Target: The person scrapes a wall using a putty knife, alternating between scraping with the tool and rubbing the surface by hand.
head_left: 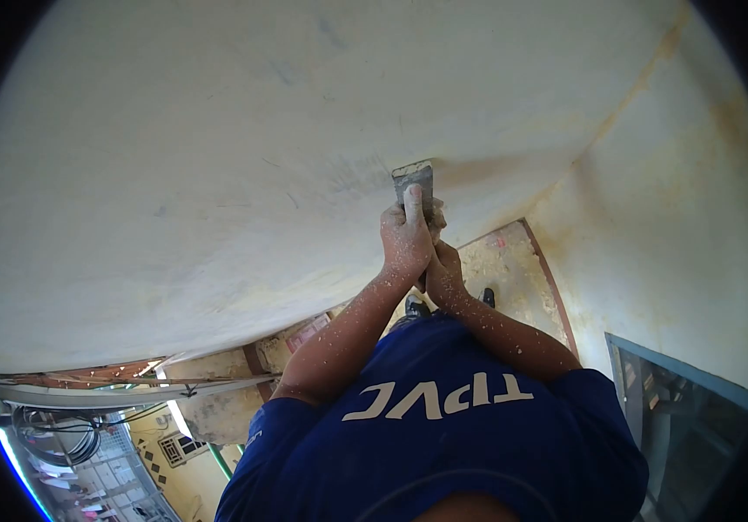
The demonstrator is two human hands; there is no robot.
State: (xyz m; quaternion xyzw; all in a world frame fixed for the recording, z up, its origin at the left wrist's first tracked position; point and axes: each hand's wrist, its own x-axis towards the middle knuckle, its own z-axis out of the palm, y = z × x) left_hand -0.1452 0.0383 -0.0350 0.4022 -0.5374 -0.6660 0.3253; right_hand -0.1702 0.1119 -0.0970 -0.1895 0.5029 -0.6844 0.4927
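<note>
A putty knife (417, 179) with a grey, residue-smeared blade stands up from my two closed hands, its wide edge at the pale wall (243, 165). My left hand (404, 237) is wrapped round it, the thumb laid along the blade. Lower down, my right hand (446, 271) is closed about the handle end, close against the left wrist. The handle is mostly hidden by the fingers. White dust and flakes cover both hands and forearms.
A wall corner (574, 163) with brownish stains runs down on the right. Below it are a blue-framed window (696, 374) and a stained floor (496, 252) where my shoes show. Coiled cables (69, 439) hang at the lower left.
</note>
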